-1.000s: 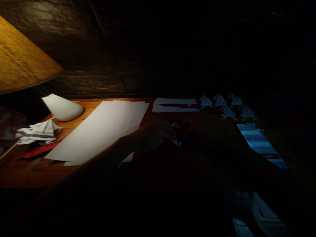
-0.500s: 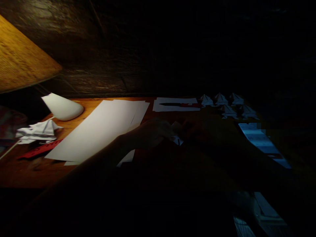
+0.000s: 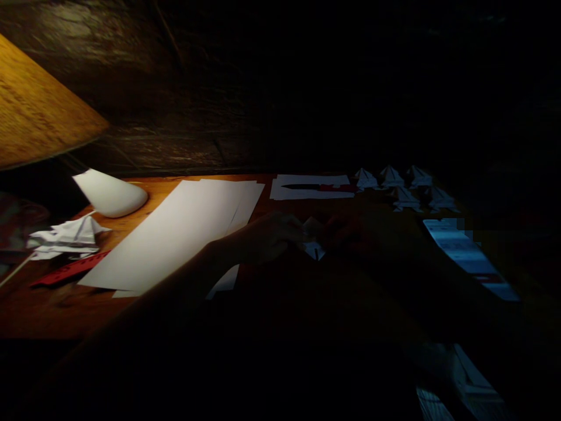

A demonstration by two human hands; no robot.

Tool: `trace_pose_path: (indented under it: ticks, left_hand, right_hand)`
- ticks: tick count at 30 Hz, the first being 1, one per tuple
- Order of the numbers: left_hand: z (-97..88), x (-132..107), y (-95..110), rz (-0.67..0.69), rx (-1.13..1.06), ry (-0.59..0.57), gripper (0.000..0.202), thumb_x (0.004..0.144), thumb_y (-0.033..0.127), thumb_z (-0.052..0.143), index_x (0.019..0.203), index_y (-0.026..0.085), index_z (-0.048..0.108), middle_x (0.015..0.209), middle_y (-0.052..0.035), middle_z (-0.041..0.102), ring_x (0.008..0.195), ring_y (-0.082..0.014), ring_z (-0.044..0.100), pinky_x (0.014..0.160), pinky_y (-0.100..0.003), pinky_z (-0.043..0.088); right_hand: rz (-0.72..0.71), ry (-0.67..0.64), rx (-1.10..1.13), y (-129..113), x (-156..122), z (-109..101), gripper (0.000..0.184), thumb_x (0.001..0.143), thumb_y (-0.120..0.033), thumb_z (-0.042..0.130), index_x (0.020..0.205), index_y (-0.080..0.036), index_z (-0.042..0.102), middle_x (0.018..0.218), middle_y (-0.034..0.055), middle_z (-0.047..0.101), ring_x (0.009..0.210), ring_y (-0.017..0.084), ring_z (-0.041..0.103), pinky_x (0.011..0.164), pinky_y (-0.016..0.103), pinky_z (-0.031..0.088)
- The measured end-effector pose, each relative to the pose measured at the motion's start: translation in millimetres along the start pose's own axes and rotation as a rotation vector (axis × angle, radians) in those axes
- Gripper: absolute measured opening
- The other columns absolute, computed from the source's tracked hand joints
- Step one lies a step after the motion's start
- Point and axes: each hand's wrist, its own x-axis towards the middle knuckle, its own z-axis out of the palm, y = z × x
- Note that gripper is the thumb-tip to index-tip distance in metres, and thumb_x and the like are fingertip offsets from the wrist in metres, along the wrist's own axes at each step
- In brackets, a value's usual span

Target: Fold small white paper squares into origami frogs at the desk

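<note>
Between my two hands, low over the table, is a small piece of folded white paper (image 3: 314, 250). My left hand (image 3: 274, 234) grips it from the left with bent fingers. On the other side my right hand (image 3: 348, 231) is closed at the paper's right edge, mostly lost in shadow. Beyond the hands, a knife (image 3: 307, 187) with a dark blade and red handle lies across small white sheets (image 3: 313, 178). Large white sheets (image 3: 193, 216) lie partly under my left forearm.
Several folded paper figures (image 3: 391, 176) stand at the back right, near a lit phone screen (image 3: 471, 257). At left are a lamp with a yellow shade (image 3: 44, 111) and white base (image 3: 111, 196), a larger folded paper figure (image 3: 70, 237) and a red strip (image 3: 70, 270).
Both hands stay on the folded paper with hardly any movement. The whole view has shifted very slightly.
</note>
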Motion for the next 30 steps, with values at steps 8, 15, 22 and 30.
trace_pose_path:
  ticks: [8,15,22,30]
  left_hand:
    - [0.8,0,1,-0.018,0.076,0.018,0.045,0.091,0.008,0.047,0.119,0.027,0.075,0.117,-0.0082,0.07,0.112,-0.0238,0.063,0.098,-0.043,0.052]
    - [2.0,1,4,-0.006,0.113,0.029,0.043,0.085,0.007,0.048,0.112,0.026,0.076,0.118,-0.0078,0.07,0.115,-0.0256,0.062,0.099,-0.047,0.051]
    - [4.2,3,6,0.08,0.083,0.025,0.059,0.079,0.001,0.048,0.126,0.028,0.07,0.121,-0.004,0.072,0.115,-0.0239,0.061,0.102,-0.047,0.049]
    - [6.0,3,5,0.11,0.084,0.0,0.052,0.081,-0.001,0.049,0.117,0.028,0.073,0.121,-0.0029,0.072,0.119,-0.0235,0.058,0.105,-0.045,0.046]
  right_hand:
    - [-0.025,-0.021,-0.093,0,2,0,0.041,0.078,-0.002,0.063,0.1,-0.032,0.081,0.127,0.0008,0.069,0.114,0.024,0.064,0.097,0.042,0.048]
    - [-0.025,0.011,-0.108,-14,2,-2,0.032,0.084,-0.009,0.062,0.1,-0.028,0.081,0.123,0.0039,0.07,0.109,0.024,0.065,0.093,0.04,0.05]
    - [-0.061,0.042,-0.079,-22,4,0,0.026,0.083,-0.006,0.061,0.093,-0.021,0.08,0.114,0.0084,0.072,0.105,0.024,0.066,0.091,0.039,0.051]
    - [-0.05,0.051,-0.031,-20,4,1,0.035,0.084,-0.006,0.06,0.104,-0.027,0.08,0.116,0.005,0.072,0.103,0.022,0.066,0.089,0.038,0.051]
